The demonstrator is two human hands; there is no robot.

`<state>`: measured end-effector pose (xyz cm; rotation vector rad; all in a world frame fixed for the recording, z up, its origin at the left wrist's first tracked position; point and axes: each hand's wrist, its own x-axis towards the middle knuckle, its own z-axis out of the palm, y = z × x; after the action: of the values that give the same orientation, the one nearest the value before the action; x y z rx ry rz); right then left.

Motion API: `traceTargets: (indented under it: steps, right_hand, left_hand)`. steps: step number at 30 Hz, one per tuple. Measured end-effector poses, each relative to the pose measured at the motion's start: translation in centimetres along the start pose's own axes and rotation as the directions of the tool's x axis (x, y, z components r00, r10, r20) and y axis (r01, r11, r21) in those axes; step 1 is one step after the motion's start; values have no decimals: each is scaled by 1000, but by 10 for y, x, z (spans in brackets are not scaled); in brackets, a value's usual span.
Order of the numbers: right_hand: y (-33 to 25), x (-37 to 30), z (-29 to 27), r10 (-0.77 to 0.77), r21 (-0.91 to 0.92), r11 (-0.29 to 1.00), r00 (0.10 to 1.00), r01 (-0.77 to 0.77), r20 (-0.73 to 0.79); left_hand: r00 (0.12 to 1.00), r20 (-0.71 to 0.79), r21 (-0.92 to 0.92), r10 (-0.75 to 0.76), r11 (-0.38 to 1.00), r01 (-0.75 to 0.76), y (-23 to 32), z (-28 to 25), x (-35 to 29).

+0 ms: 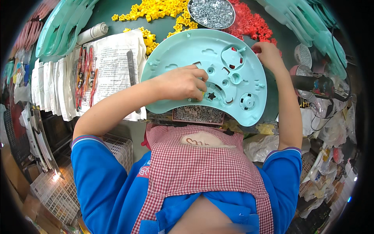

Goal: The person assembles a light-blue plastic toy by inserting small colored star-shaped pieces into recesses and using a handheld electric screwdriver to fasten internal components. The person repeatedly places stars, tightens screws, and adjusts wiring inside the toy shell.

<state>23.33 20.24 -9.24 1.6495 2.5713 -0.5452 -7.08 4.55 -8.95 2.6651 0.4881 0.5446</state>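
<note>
A curved mint-green panel (pixel 175 50) with cutouts (pixel 211 96) lies at the worktop's (pixel 107 11) near edge; left hand (pixel 183 82) and right hand (pixel 269 55) curl their fingers, pinching what, I cannot tell.

Left hand (pixel 184 83) over curved teal panel (pixel 179 50); right hand (pixel 269 55) beside red pieces (pixel 249 24); yellow stars (pixel 159 9) beyond panel.

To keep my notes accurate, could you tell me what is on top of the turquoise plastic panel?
The left hand is over the panel; a dark star shape and a round socket show beside it. Whatever lies beneath the hand is covered.
</note>
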Motion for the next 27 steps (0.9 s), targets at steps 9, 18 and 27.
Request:
traceTargets:
  steps: [9,18,27]
  right_hand:
    - [-87,-81,5,-506,300,768,824,565,-256]
    - [-99,-84,41,-595,216,774,800,596,-76]
    - [-99,-79,40,-620,132,768,779,626,-91]
  left_hand:
    - [998,-4,-27,-64,998,64,0,11,4]
    - [944,-65,-21,-323,947,322,19,14,-4]
    - [884,-262,308,-388,834,457,106,44,-9]
